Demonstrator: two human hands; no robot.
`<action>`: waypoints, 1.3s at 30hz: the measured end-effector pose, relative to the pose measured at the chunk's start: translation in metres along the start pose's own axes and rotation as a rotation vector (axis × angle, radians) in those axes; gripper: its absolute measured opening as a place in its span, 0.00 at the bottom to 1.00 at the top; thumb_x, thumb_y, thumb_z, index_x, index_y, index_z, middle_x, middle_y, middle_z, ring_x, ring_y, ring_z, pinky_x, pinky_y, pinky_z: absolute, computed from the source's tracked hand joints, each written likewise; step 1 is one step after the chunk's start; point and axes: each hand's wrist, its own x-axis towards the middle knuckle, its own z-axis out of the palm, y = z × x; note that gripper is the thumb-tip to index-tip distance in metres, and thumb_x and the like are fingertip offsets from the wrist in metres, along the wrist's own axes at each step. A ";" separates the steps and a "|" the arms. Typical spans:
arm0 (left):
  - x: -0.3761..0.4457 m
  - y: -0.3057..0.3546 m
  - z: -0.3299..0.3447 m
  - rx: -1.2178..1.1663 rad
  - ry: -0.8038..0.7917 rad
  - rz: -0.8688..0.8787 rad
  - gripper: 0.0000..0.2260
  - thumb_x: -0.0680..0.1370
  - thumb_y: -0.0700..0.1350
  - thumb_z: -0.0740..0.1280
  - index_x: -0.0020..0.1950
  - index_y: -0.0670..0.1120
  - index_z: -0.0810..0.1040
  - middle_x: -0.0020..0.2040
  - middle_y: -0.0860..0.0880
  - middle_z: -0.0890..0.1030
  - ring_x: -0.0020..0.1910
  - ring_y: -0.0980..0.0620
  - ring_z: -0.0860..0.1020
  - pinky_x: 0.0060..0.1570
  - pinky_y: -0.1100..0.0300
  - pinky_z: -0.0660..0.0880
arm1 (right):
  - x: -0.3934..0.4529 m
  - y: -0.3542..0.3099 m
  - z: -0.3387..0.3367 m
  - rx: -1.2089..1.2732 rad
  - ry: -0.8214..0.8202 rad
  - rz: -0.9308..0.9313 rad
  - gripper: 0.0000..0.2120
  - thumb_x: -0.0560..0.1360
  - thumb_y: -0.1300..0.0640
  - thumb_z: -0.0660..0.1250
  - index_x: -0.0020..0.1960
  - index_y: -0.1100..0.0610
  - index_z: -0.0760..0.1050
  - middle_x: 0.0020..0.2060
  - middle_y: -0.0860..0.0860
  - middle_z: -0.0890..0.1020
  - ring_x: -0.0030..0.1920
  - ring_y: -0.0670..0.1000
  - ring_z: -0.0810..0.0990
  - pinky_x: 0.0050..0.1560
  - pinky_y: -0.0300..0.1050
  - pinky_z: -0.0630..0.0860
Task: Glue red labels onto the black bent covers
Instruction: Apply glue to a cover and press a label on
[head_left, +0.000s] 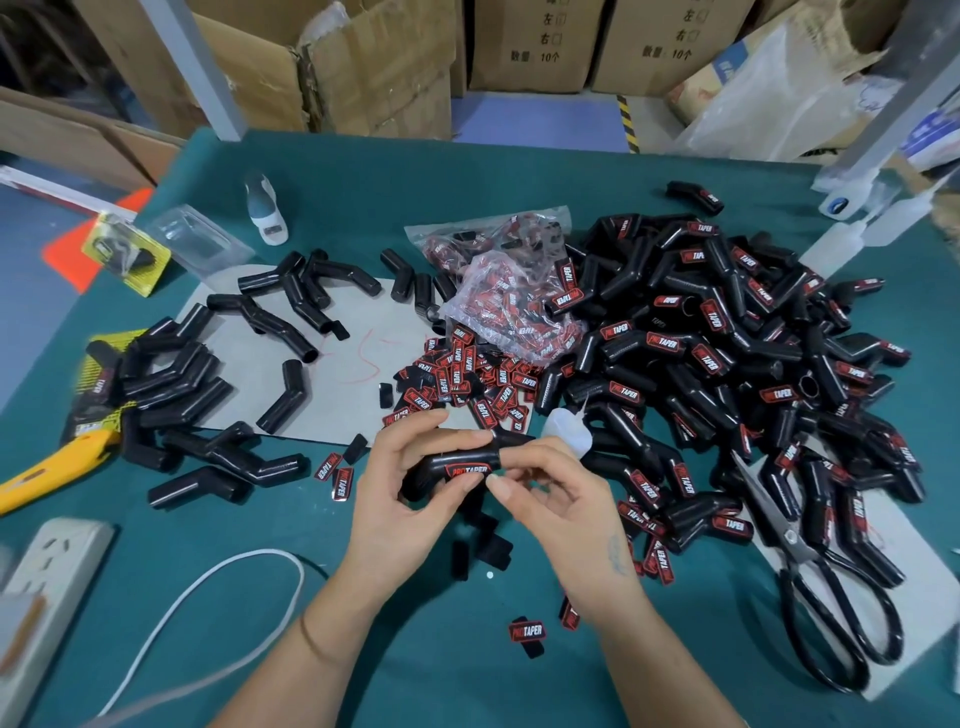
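Note:
My left hand (410, 483) grips a black bent cover (441, 465) just above the green table, its fingers curled over the top and the thumb under a red label (467, 471) that lies on the cover's face. My right hand (540, 488) touches the cover's right end with curled fingers, the thumb beside the label's edge. A small translucent glue bottle (569, 431) lies just behind my right hand. Loose red labels (467, 379) are heaped behind my hands, more in a clear bag (514, 306). Plain black covers (208, 395) lie at the left; a big pile of labelled covers (727, 364) fills the right.
Large black scissors (826, 597) lie at the right front. A yellow utility knife (57, 467), a white power strip (47, 587) and a white cable (208, 613) sit at the left front. A grey card sheet (353, 332) lies mid-table. Cardboard boxes (535, 47) stand behind the table.

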 end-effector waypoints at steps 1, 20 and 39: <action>0.000 -0.001 0.000 -0.001 -0.009 -0.002 0.25 0.77 0.42 0.75 0.70 0.58 0.71 0.57 0.54 0.87 0.59 0.50 0.85 0.64 0.61 0.75 | 0.000 0.000 0.000 0.010 0.003 0.001 0.06 0.74 0.64 0.74 0.51 0.60 0.84 0.43 0.48 0.79 0.45 0.43 0.79 0.49 0.37 0.77; -0.003 -0.006 0.003 0.011 -0.069 -0.031 0.27 0.78 0.40 0.75 0.72 0.57 0.70 0.59 0.55 0.86 0.61 0.52 0.84 0.64 0.66 0.74 | 0.005 0.007 -0.008 -0.004 -0.007 0.034 0.02 0.77 0.66 0.73 0.49 0.63 0.84 0.44 0.52 0.81 0.43 0.45 0.78 0.46 0.39 0.75; -0.004 -0.005 0.005 -0.018 -0.075 -0.058 0.22 0.80 0.39 0.70 0.71 0.55 0.70 0.58 0.50 0.87 0.60 0.46 0.84 0.66 0.58 0.73 | 0.004 0.008 -0.003 -0.002 0.012 0.049 0.02 0.77 0.70 0.72 0.49 0.67 0.82 0.43 0.53 0.78 0.42 0.45 0.77 0.48 0.40 0.75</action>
